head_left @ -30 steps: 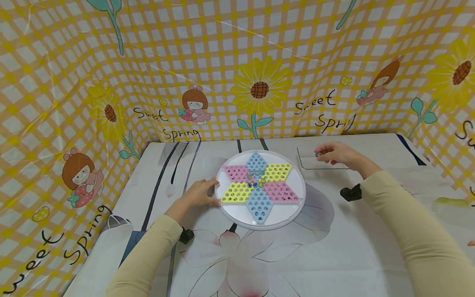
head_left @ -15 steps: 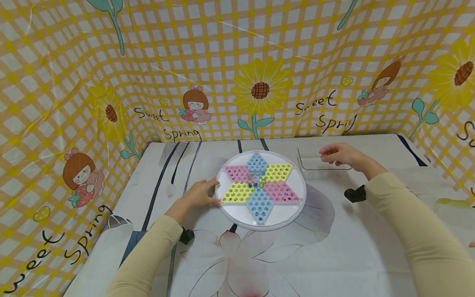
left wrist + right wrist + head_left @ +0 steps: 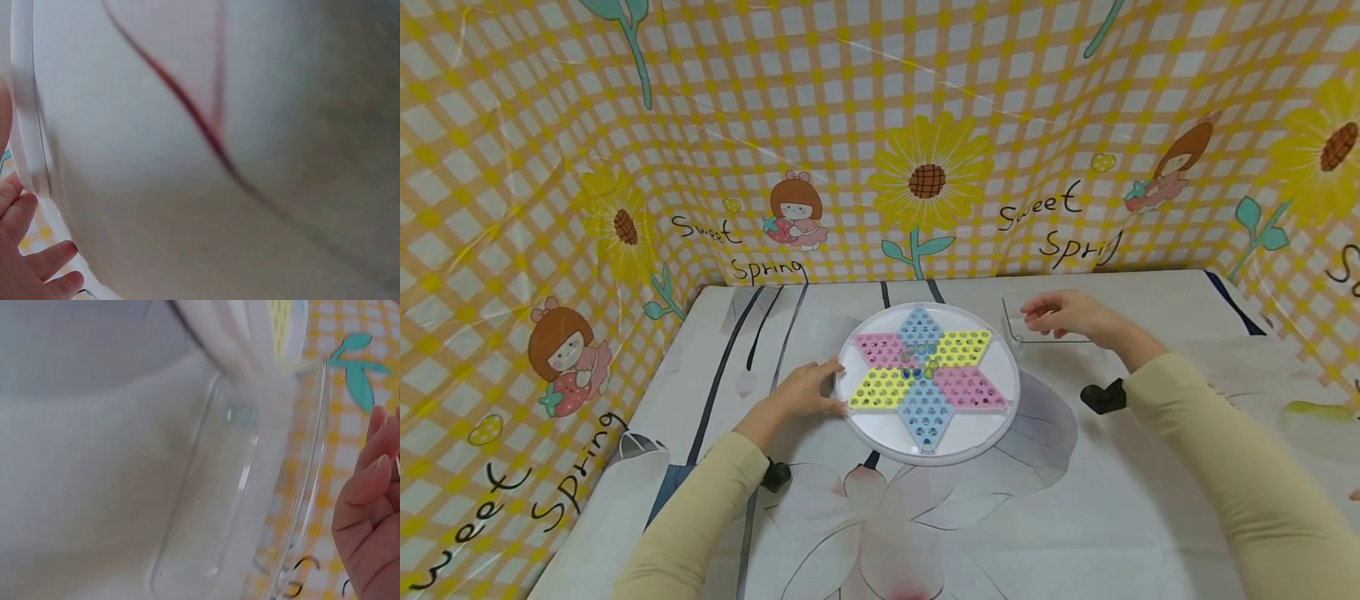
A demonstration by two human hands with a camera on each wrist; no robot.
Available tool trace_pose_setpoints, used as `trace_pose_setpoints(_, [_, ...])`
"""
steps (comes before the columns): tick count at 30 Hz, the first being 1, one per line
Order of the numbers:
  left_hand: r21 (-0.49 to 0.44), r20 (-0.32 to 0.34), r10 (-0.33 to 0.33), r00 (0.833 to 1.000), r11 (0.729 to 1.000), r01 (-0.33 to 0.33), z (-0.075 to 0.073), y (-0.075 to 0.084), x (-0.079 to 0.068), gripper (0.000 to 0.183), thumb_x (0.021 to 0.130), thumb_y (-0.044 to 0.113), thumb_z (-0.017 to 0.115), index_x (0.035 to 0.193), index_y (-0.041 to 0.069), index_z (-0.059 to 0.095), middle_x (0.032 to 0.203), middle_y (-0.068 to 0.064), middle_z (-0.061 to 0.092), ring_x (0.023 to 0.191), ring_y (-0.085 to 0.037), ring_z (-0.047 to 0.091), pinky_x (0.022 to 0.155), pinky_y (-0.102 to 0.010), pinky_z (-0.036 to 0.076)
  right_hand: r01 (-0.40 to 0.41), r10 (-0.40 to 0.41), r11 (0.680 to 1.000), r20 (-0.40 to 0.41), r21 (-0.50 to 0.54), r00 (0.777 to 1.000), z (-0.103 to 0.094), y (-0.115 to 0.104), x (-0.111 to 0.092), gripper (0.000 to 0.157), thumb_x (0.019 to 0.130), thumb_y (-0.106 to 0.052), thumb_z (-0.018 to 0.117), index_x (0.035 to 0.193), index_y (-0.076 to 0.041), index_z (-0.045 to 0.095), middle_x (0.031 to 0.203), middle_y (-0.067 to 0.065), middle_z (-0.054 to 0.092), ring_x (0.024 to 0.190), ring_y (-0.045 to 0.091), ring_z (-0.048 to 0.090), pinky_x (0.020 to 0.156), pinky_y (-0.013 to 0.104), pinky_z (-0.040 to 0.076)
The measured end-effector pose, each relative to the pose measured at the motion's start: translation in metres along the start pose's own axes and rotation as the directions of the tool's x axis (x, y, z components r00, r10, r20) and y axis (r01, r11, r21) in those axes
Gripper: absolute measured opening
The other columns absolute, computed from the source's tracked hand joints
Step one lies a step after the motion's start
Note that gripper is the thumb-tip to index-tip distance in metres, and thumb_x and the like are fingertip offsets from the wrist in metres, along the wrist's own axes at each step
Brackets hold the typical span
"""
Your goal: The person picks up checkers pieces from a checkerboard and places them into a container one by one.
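A round white Chinese checkers board (image 3: 880, 429), with a pink, yellow and blue star of holes, lies in the middle of the table. Several glass marbles (image 3: 916, 372) sit at the star's centre. My left hand (image 3: 805, 389) holds the board's left rim, thumb and fingertips at its edge; in the left wrist view the outer fingers are spread. My right hand (image 3: 1063, 315) is over a clear plastic tray (image 3: 187, 506) to the board's right. Its fingers are loosely bent, with nothing visible between them. A pale green marble (image 3: 240, 415) shows at one end of the tray.
A checked cloth (image 3: 842, 125) with printed sunflowers stands as a wall behind and beside the table. The table cover (image 3: 880, 533) carries printed flowers and dark lines. A dark camera mount (image 3: 1103, 396) hangs under the right wrist.
My right hand held a small marble over the tray, then moved right with none visible, and has now come back left over the tray. The left hand and board stay put.
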State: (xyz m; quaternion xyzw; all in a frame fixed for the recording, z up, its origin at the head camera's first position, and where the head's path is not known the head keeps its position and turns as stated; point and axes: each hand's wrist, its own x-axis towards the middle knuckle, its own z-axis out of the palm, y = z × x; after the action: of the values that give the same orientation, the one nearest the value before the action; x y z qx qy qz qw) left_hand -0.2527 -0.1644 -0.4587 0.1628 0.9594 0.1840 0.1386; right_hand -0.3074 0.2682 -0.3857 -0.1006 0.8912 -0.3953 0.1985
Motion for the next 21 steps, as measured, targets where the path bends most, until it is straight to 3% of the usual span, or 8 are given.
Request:
trace_pose_setpoints(13, [-0.003, -0.001, 0.000, 1.000, 1.000, 0.000, 0.000, -0.001, 0.000, 0.079, 0.071, 0.041, 0.074, 0.137, 0.012, 0.042, 0.149, -0.004, 0.028, 0.133, -0.039, 0.028, 0.109, -0.047, 0.026, 0.074, -0.074, 0.997, -0.009, 0.013, 0.997, 0.033, -0.031, 0.004, 0.045, 0.087, -0.019, 0.060, 0.126, 0.000, 0.049, 0.115, 0.017, 0.056, 0.092, 0.024, 0.053, 0.075, 0.029, 0.050])
trace_pose_setpoints(21, [-0.007, -0.005, 0.015, 1.000, 1.000, -0.015, -0.001, -0.001, 0.000, 0.079, 0.072, 0.041, 0.073, 0.138, 0.012, 0.041, 0.148, -0.005, 0.029, 0.132, -0.040, 0.028, 0.108, -0.049, 0.027, 0.132, -0.133, 0.991, 0.034, 0.031, 0.991, 0.059, -0.040, 0.013, 0.048, 0.086, -0.019, 0.062, 0.128, 0.000, 0.049, 0.120, 0.019, 0.055, 0.095, 0.024, 0.053, 0.086, 0.042, 0.049])
